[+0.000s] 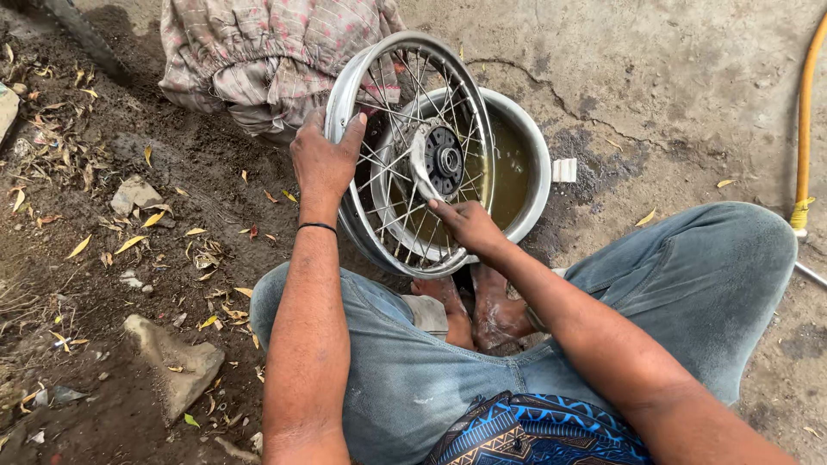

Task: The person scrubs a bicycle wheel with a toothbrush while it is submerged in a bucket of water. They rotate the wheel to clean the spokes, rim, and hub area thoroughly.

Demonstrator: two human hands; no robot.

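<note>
Steel spokes catch the light as a person seated on the ground steadies a spoked wheel [413,151] upright over a metal basin [527,146] of murky, yellowish water. The wheel stands tilted with its lower rim on the near edge of the basin, close to the person's bare feet [474,310], so that its lower part hangs over the water while the rest stays within reach.

The left hand [326,159] is closed over the top of the rim, fingers curled round the outer edge, apparently holding the wheel from tipping or rolling. The right hand [465,226] reaches in among the lower spokes just below the dark hub [445,160], fingers bent and touching them (whether it pinches a cloth or anything small cannot be told).

The person's knees, in faded jeans, are spread to either side, framing the basin. Behind the wheel lies a heap of patterned cloth [267,52]. Dry leaves and stones [177,362] litter the dirt floor [112,284] to the left, and a yellow hose [805,120] runs along the cracked concrete at the right edge.
</note>
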